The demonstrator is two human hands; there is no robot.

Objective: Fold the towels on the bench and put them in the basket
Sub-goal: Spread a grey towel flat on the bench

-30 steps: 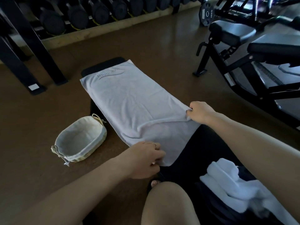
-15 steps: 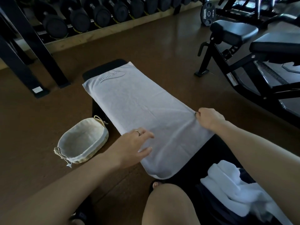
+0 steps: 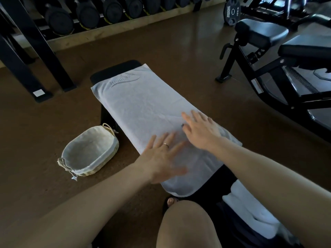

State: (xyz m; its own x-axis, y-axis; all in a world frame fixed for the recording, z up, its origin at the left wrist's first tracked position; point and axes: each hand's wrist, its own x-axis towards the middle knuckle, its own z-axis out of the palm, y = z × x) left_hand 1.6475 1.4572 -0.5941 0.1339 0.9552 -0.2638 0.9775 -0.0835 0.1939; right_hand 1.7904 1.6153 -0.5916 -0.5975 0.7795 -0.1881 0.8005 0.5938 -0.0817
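Gym bench (image 3: 114, 68) mostly hidden under towel (image 3: 143, 108); both hands flat w/ fingers spread, left hand (image 3: 161, 158) blurred.

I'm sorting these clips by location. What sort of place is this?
Most likely a gym. A rack of dumbbells lines the far wall, a weight plate marked 10KG leans at the back, and padded exercise benches stand to the right. The towel reads YOGA FITNESS.

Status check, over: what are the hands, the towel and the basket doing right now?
Left hand and right hand open, flat on the grey towel. Towel spread along the bench, unfolded. Basket on floor, nothing in it. Nothing blocking.
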